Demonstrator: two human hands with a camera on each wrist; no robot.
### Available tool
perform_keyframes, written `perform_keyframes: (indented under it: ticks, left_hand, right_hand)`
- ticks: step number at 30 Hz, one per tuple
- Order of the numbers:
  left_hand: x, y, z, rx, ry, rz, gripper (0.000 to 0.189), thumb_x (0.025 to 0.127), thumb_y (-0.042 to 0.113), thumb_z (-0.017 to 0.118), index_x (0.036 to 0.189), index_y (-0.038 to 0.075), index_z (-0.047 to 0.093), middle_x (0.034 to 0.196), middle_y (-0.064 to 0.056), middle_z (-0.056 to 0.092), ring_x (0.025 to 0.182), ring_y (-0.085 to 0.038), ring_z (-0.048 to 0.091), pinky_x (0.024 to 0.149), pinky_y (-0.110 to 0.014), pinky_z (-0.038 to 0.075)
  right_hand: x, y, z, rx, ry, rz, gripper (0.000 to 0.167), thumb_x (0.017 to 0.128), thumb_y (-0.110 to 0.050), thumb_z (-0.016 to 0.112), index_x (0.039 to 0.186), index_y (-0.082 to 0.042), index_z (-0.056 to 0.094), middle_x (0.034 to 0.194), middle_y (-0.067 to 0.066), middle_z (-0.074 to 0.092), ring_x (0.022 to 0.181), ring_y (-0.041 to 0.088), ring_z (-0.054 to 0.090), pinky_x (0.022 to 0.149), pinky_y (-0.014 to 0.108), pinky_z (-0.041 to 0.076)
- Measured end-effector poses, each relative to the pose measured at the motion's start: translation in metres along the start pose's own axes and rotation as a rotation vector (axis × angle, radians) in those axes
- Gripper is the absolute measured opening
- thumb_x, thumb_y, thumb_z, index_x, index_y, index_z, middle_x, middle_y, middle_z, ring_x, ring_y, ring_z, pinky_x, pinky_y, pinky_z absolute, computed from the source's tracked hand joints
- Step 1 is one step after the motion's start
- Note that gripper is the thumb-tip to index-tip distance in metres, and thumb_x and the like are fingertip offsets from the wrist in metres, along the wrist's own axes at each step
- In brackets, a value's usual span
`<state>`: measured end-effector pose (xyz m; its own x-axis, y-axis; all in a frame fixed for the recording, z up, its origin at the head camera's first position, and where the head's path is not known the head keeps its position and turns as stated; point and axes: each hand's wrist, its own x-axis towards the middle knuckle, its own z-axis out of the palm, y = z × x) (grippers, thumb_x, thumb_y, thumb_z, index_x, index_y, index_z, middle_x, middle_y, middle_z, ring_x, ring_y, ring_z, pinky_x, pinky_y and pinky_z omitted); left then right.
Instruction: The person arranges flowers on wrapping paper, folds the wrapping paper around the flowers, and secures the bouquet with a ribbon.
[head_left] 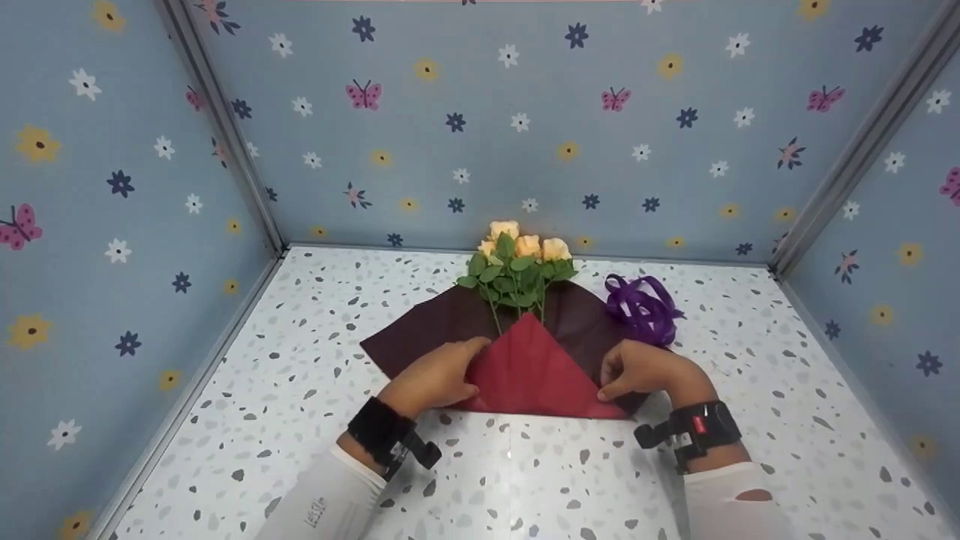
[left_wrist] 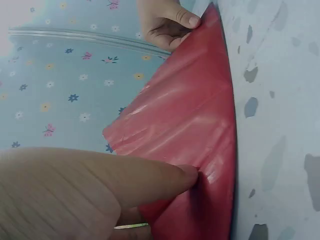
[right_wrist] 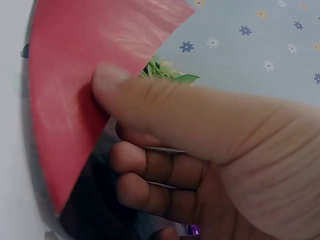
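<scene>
A sheet of wrapping paper, dark maroon [head_left: 431,321] on its spread side, lies on the table with its front part folded up into a red triangular flap [head_left: 531,375]. Peach roses [head_left: 527,246] with green leaves lie on the paper, the lower stems hidden under the flap. My left hand [head_left: 439,375] pinches the flap's left side, its thumb [left_wrist: 165,180] pressing on the red face. At the flap's right edge my right hand [head_left: 652,371] pinches the paper, thumb [right_wrist: 145,97] on top and the other fingers curled beside and behind it.
A loose bundle of purple ribbon [head_left: 643,309] lies behind my right hand, beside the paper's right edge. The white speckled table [head_left: 300,450] is walled at the back and both sides by blue flowered panels [head_left: 495,135].
</scene>
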<state>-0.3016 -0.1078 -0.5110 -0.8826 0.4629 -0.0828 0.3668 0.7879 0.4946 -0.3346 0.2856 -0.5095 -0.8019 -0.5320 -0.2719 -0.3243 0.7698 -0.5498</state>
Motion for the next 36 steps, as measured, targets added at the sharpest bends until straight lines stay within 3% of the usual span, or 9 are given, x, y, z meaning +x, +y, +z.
perform_keyframes:
  ticks: [2, 6, 9, 12, 15, 19, 22, 27, 36]
  left_hand:
    - [0.0, 0.0, 0.002, 0.04, 0.023, 0.001, 0.086, 0.097, 0.013, 0.089, 0.172, 0.014, 0.047, 0.162, -0.017, 0.063, 0.149, -0.034, 0.064, 0.125, -0.051, 0.053]
    - [-0.001, -0.003, 0.004, 0.132, 0.079, 0.027, 0.082, 0.091, 0.016, 0.096, 0.164, 0.014, 0.056, 0.143, -0.016, 0.065, 0.125, -0.033, 0.071, 0.107, -0.052, 0.063]
    - [-0.002, -0.008, 0.005, 0.197, 0.099, 0.075, 0.056, 0.09, 0.019, 0.097, 0.139, 0.012, 0.072, 0.12, -0.009, 0.065, 0.106, -0.027, 0.069, 0.093, -0.048, 0.064]
    - [-0.001, -0.013, 0.006, 0.245, 0.089, 0.128, 0.026, 0.093, 0.024, 0.096, 0.11, 0.015, 0.078, 0.106, -0.002, 0.066, 0.099, -0.022, 0.067, 0.088, -0.043, 0.063]
    - [-0.001, -0.018, 0.004, 0.253, 0.062, 0.16, 0.015, 0.096, 0.028, 0.093, 0.097, 0.019, 0.082, 0.101, 0.002, 0.074, 0.111, -0.025, 0.074, 0.095, -0.043, 0.065]
    - [-0.004, -0.018, 0.0, 0.241, 0.028, 0.155, 0.012, 0.096, 0.028, 0.094, 0.098, 0.019, 0.086, 0.103, 0.001, 0.079, 0.117, -0.027, 0.076, 0.099, -0.045, 0.065]
    - [-0.006, -0.018, -0.002, 0.235, 0.001, 0.135, 0.011, 0.094, 0.026, 0.095, 0.097, 0.02, 0.086, 0.104, 0.002, 0.078, 0.106, -0.025, 0.075, 0.092, -0.044, 0.064]
    - [-0.006, -0.022, -0.006, 0.224, -0.024, 0.135, 0.012, 0.091, 0.02, 0.096, 0.095, 0.025, 0.086, 0.105, 0.005, 0.079, 0.119, -0.026, 0.076, 0.1, -0.045, 0.064]
    - [-0.012, -0.033, -0.015, 0.165, -0.095, 0.133, 0.048, 0.083, 0.008, 0.101, 0.125, 0.027, 0.089, 0.113, 0.004, 0.065, 0.11, -0.017, 0.055, 0.092, -0.035, 0.055]
  right_hand:
    - [0.001, -0.001, 0.001, -0.009, 0.004, 0.002, 0.018, 0.087, -0.026, 0.097, 0.084, -0.015, 0.084, 0.076, -0.009, 0.075, 0.071, 0.005, 0.062, 0.07, 0.026, 0.054]
    - [0.001, -0.002, 0.002, -0.008, 0.002, 0.013, 0.02, 0.087, -0.028, 0.097, 0.082, -0.015, 0.082, 0.074, -0.01, 0.073, 0.07, 0.005, 0.062, 0.069, 0.026, 0.053]
    - [0.002, -0.002, 0.003, -0.003, -0.004, 0.029, 0.026, 0.086, -0.034, 0.099, 0.082, -0.016, 0.08, 0.074, -0.012, 0.07, 0.071, 0.007, 0.059, 0.069, 0.026, 0.051]
    - [0.004, -0.003, 0.004, 0.001, -0.005, 0.033, 0.031, 0.084, -0.035, 0.101, 0.081, -0.016, 0.076, 0.073, -0.012, 0.065, 0.071, 0.008, 0.056, 0.068, 0.027, 0.048]
    - [0.007, -0.005, 0.007, -0.011, 0.005, 0.029, 0.032, 0.082, -0.031, 0.102, 0.079, -0.016, 0.074, 0.07, -0.012, 0.063, 0.069, 0.008, 0.055, 0.066, 0.027, 0.048]
    - [0.01, -0.008, 0.01, -0.024, 0.012, 0.015, 0.031, 0.081, -0.024, 0.102, 0.079, -0.015, 0.073, 0.069, -0.011, 0.062, 0.069, 0.007, 0.056, 0.066, 0.026, 0.048]
    - [0.011, -0.01, 0.011, -0.031, 0.02, 0.008, 0.031, 0.08, -0.022, 0.102, 0.08, -0.013, 0.073, 0.07, -0.01, 0.062, 0.069, 0.007, 0.055, 0.066, 0.026, 0.047]
    - [0.01, -0.011, 0.01, -0.051, 0.038, 0.0, 0.032, 0.079, -0.021, 0.103, 0.08, -0.013, 0.072, 0.069, -0.01, 0.061, 0.069, 0.007, 0.055, 0.065, 0.025, 0.047]
    - [0.01, -0.015, 0.011, -0.079, 0.023, 0.036, 0.031, 0.079, -0.025, 0.103, 0.083, -0.015, 0.074, 0.074, -0.007, 0.066, 0.072, 0.009, 0.058, 0.069, 0.029, 0.051]
